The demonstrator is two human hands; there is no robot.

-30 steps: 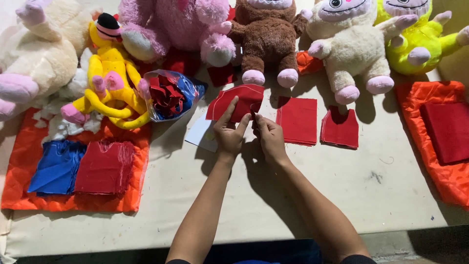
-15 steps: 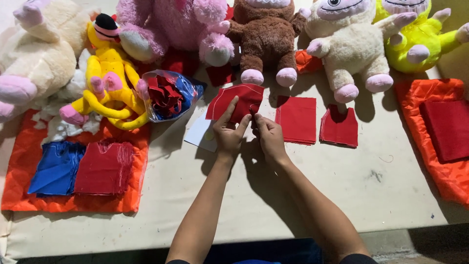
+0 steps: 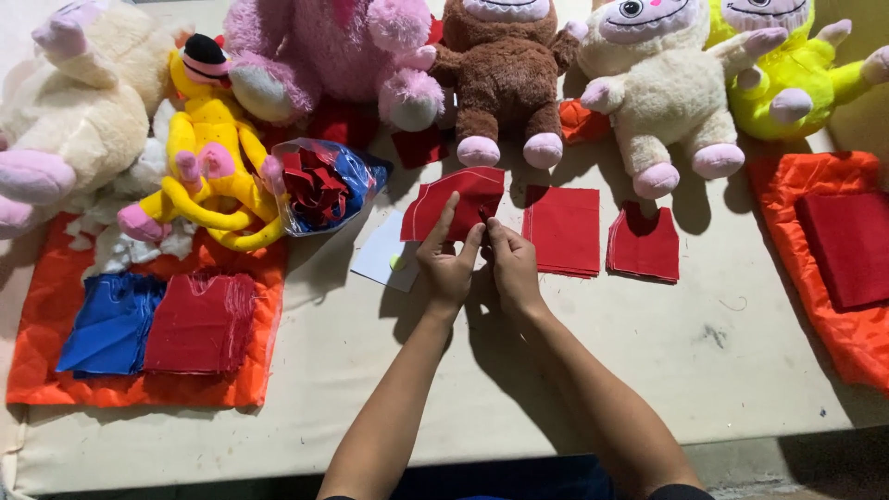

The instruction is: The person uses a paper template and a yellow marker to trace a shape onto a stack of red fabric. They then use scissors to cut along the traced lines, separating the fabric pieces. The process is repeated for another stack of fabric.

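Grip, both hands: left hand (image 3: 446, 268) and right hand (image 3: 512, 268) pinch the near edge of one small red fabric piece (image 3: 454, 204) with white stitching along its border. Left index finger lies extended flat on the cloth; right fingertips are closed on the edge just beside the left thumb. Hands touch each other. The piece lies partly lifted on the counter (image 3: 556, 370), about midway along its length, toward the far edge.

Surroundings:
- Under the left part of the piece, a white paper card (image 3: 384, 259), partly covered.
- Just right of the hands, a stack of red squares (image 3: 562, 230); beside that, a red vest-shaped stack (image 3: 645, 245). Both are apart from the held piece.
- Left of the piece, a clear plastic bag (image 3: 324, 185) of red and blue scraps, touching the yellow plush toy (image 3: 208, 157).
- Far edge is lined with plush toys: cream one (image 3: 65, 111) at the left corner, pink (image 3: 324, 56), brown (image 3: 505, 74), cream-white (image 3: 662, 93), lime green (image 3: 796, 74). The brown toy's feet sit just behind the held piece and crowd its far side.
- Left end: orange cloth (image 3: 37, 370) carrying a blue stack (image 3: 111, 324) and a red stack (image 3: 202, 324).
- Right end: a second orange cloth (image 3: 815, 176) with a dark red stack (image 3: 847, 245).

Near edge of the counter is crossed only by the forearms.
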